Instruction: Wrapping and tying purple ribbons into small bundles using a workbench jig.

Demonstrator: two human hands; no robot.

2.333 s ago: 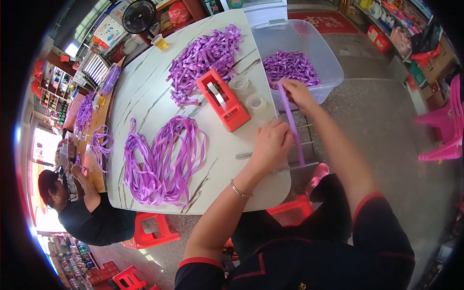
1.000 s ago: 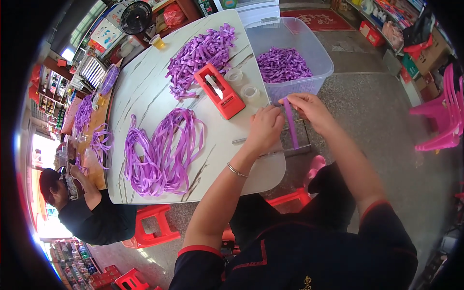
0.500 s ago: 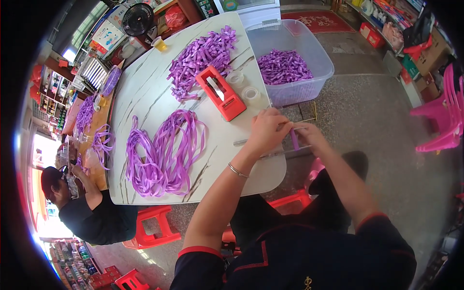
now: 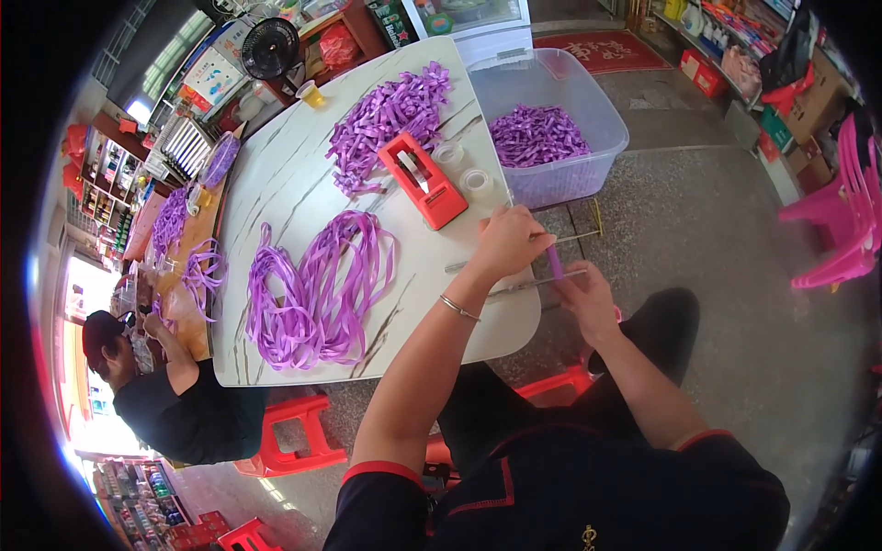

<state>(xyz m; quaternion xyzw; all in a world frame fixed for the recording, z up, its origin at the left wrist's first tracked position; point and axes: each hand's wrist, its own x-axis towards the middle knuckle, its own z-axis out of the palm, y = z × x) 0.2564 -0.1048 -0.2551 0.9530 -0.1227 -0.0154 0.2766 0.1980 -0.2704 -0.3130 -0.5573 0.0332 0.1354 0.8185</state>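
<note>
Beyond the table's right edge, a short length of purple ribbon [image 4: 554, 263] runs between two thin rods. My left hand [image 4: 511, 241] is closed at its upper end, by the far rod [image 4: 581, 236]. At the lower end, my right hand [image 4: 588, 301] pinches the ribbon against the near rod [image 4: 514, 288]. The fingertips partly hide where the ribbon meets the rods. Left of my forearm, long loops of purple ribbon [image 4: 317, 303] lie on the table. A red tape dispenser [image 4: 441, 204] stands beyond my left hand, with a heap of folded purple ribbon pieces [image 4: 390, 119] behind it.
A clear plastic bin [image 4: 588, 174] holding purple pieces stands right of the marbled table [image 4: 432, 312]. Small clear cups [image 4: 476, 184] sit beside the dispenser. A person [image 4: 184, 404] works at a wooden table on the left. Red stools [image 4: 294, 436] and pink chairs [image 4: 831, 220] stand around.
My right hand has moved down and nearer, from the far rod to the near one. The ribbon now spans between the rods. My left hand stays at the far rod. The view shifted slightly.
</note>
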